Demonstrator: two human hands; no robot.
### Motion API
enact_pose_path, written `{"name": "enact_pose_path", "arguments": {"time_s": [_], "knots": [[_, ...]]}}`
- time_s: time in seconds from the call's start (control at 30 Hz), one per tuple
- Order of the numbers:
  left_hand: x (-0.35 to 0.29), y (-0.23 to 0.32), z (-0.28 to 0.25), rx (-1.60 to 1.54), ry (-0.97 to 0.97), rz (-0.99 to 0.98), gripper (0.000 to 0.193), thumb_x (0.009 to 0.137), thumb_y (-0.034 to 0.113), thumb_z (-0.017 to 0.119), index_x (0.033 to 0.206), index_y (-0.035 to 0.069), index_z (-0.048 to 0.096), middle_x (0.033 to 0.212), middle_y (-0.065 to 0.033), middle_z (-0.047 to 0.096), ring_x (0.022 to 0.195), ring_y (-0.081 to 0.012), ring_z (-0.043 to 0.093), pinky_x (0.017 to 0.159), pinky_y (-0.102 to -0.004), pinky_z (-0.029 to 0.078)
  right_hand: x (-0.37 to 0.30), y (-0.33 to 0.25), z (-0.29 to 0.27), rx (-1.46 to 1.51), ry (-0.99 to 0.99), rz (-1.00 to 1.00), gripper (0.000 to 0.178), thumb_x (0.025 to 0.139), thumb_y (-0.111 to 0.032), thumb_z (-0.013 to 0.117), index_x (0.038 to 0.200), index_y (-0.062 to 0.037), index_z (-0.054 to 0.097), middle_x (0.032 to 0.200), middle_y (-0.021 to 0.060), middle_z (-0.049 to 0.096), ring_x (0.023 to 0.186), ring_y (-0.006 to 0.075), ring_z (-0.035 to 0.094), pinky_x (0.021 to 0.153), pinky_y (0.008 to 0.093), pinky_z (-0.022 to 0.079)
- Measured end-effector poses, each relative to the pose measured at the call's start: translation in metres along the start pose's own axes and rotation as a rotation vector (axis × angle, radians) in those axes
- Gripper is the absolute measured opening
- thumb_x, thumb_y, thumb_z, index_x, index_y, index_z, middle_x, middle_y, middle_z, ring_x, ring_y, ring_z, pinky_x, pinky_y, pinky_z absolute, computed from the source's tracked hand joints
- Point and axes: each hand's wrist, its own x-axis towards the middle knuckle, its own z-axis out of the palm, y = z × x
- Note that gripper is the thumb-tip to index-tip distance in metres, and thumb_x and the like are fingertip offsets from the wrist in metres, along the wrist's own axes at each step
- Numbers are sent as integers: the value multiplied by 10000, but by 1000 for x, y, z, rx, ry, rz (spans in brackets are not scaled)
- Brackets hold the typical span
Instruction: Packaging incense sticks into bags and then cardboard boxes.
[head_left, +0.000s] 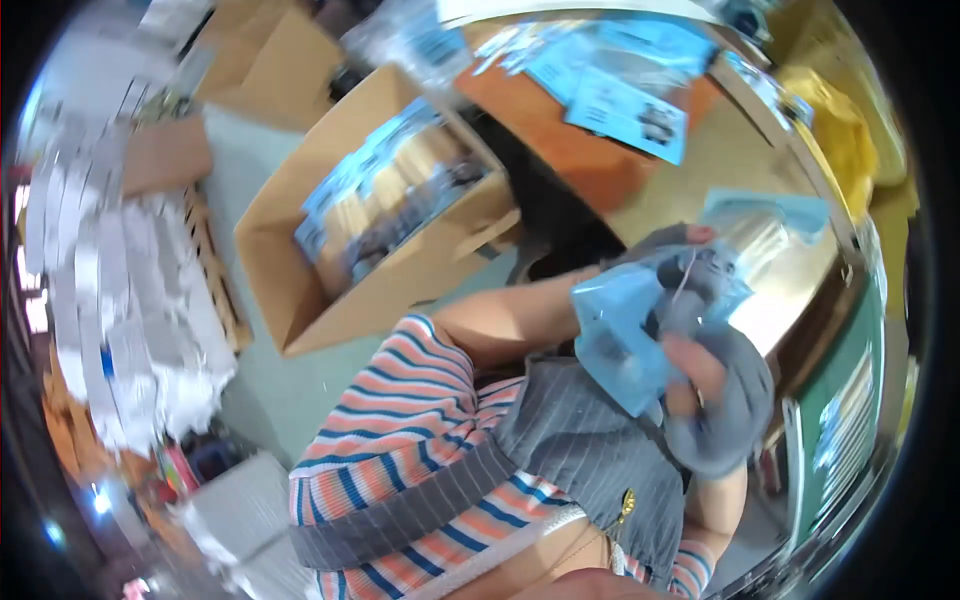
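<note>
A blue and clear plastic bag (622, 335) is held up in front of my chest, over the near edge of the table. My left hand (672, 240), in a grey fingerless glove, grips its far side; the bag partly hides the fingers. At the near side, my right hand (728, 395), gloved the same way, closes its bent fingers on the bag; they are blurred. Between the hands shows a dark grey object (710, 272), its kind unclear. Just beyond lies a blue-topped clear package (768, 212) with pale sticks inside.
Left of the table, an open cardboard box (290, 290) holds several blue packages (390, 190) with tan and dark contents. More blue packages (628, 112) lie at the table's (745, 130) far end. Stacked white sheets (140, 320) stand far left; a yellow bag (830, 120) hangs far right.
</note>
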Motion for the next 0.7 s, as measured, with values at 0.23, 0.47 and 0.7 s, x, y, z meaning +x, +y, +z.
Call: {"name": "enact_pose_path", "arguments": {"time_s": [0.23, 0.47, 0.7], "knots": [[-181, 164, 37, 694, -454, 113, 569, 830, 366, 551, 1215, -50, 498, 979, -169, 636, 740, -212, 633, 676, -337, 535, -13, 43, 9, 118, 266, 345, 349, 883, 3, 490, 1224, 74, 504, 1087, 139, 583, 996, 221, 544, 911, 331, 415], [-157, 343, -69, 1198, 67, 520, 466, 940, 386, 478, 1234, 24, 492, 1043, -154, 623, 710, -262, 604, 691, -393, 545, -39, 112, 34, 295, 323, 609, 211, 893, -31, 532, 1077, 38, 608, 959, 92, 644, 884, 182, 627, 811, 304, 495], [-182, 237, -115, 1979, -122, 753, 403, 939, 298, 507, 1196, -13, 520, 1035, -160, 623, 836, -291, 593, 793, -376, 508, -117, 183, 107, -508, 422, 721, 441, 849, -286, 586, 1208, -42, 505, 1202, 212, 514, 1117, 392, 491, 959, 451, 406]]}}
